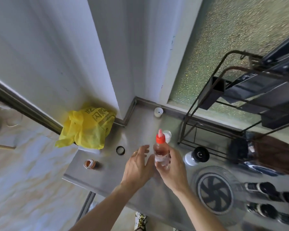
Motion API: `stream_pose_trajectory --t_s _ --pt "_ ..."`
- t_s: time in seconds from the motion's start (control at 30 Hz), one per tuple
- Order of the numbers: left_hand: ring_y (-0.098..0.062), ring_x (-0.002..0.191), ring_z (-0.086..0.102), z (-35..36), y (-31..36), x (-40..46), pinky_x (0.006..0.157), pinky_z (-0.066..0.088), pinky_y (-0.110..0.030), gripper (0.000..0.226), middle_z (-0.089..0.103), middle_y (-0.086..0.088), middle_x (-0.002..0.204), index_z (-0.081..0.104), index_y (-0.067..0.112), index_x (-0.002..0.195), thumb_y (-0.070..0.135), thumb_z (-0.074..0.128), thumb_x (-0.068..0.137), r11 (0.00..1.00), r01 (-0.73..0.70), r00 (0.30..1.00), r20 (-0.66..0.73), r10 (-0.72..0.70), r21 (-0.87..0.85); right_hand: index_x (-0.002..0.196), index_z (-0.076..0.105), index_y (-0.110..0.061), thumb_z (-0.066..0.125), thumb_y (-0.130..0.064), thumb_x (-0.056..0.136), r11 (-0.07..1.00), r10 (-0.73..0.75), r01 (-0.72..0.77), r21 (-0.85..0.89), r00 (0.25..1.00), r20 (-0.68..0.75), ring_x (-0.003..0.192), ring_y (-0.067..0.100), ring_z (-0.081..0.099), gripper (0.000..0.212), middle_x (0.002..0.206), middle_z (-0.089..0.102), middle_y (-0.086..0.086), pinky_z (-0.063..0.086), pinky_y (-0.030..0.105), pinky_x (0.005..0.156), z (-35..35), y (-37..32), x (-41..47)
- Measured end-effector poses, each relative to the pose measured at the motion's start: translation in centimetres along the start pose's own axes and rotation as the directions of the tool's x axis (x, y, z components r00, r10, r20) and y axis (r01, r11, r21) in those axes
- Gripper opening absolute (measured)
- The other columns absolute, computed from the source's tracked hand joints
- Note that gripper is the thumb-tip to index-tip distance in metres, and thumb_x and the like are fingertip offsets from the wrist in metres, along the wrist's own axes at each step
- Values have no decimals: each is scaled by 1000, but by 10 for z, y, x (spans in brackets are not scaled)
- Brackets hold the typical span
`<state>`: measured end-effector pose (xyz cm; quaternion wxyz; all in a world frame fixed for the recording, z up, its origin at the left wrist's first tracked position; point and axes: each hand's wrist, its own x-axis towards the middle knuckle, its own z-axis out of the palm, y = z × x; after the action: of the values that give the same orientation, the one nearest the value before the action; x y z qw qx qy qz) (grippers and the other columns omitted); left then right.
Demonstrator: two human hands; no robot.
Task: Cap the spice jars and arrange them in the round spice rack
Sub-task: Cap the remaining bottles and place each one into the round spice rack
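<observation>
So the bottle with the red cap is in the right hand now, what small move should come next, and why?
Probably carry the bottle right, toward the round rack. Its red cap looks already on, the right hand grips it, and the left hand is open beside it.

Single head-worn wide-angle view, looking steeply down and forward from above the steel counter (140, 124). Close range, forearms entering from the bottom edge. Faces the counter's far corner at the wall and frosted window (223, 47).
</observation>
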<state>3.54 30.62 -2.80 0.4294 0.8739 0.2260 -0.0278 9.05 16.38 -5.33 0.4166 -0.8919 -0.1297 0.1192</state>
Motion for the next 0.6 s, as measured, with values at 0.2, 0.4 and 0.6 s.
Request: stream_pose_trajectory --t_s 0.2,0.4,0.6 --pt "-14 105 65 62 61 -30 87 52 -36 27 69 9 118 53 35 124 35 44 99 977 -210 962 171 214 -44 113 59 -31 85 -19 73 979 199 -183 92 960 -199 84 -1 63 49 93 68 -14 47 10 65 -64 43 -48" --pt "-31 109 61 127 88 -42 88 51 -43 34 67 -7 116 50 27 124 39 34 96 975 -215 920 346 185 51 109 58 -17 84 -15 72 908 412 -410 88 834 -367 90 31 68 46 90 71 2 49 35 73 -97 110 -56" --pt "-34 114 58 153 88 -35 94 46 -42 41 60 -13 125 44 20 141 18 37 101 969 -185 910 401 106 163 95 57 -18 82 -19 75 866 491 -484 125 779 -389 86 30 66 32 91 68 5 46 34 71 -96 145 -42"
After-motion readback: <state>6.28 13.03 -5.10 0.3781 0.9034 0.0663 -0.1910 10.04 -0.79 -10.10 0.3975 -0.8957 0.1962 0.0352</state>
